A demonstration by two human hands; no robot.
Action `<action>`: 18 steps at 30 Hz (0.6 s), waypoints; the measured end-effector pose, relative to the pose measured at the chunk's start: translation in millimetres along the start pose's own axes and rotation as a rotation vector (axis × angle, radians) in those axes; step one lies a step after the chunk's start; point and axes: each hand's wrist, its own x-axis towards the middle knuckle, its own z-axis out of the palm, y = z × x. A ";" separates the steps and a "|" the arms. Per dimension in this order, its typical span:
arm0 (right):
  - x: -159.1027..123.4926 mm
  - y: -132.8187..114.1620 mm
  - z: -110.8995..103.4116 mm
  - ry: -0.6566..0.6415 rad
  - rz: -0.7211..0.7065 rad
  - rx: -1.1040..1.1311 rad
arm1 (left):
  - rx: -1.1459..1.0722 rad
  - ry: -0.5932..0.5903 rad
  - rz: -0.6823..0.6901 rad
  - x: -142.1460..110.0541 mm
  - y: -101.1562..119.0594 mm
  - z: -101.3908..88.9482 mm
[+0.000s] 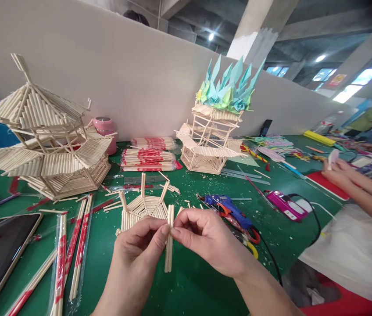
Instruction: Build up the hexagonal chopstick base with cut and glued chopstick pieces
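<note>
Over the green table, a pair of wooden sticks point(169, 256) stands upright, side by side. My left hand point(136, 259) pinches them from the left between thumb and fingers. From the right, the thumb and curled fingers of my right hand point(210, 241) press on the same sticks at mid-height. Just behind my hands lies a polygonal stick base point(141, 206) with short posts rising from its rim; its front is partly hidden by my hands. A blue hot glue gun point(230, 208) rests to the right, beside scissors point(252, 248) with orange and yellow handles.
Stick pavilions stand at the back left point(51, 164) and centre right point(205, 153), the latter topped with folded paper. Wrapped chopsticks point(148, 159) lie between them, more chopsticks point(80, 245) at left near a phone point(6, 259). Another person's hands point(340, 169) work at right.
</note>
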 end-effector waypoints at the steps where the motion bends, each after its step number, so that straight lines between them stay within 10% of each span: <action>1: 0.1 0.0 -0.1 0.000 -0.001 -0.003 | -0.005 -0.006 0.000 0.5 -0.5 0.0; 18: -2.3 2.5 -1.9 -0.016 -0.010 0.061 | -0.399 -0.067 -0.277 7.5 -4.6 -0.6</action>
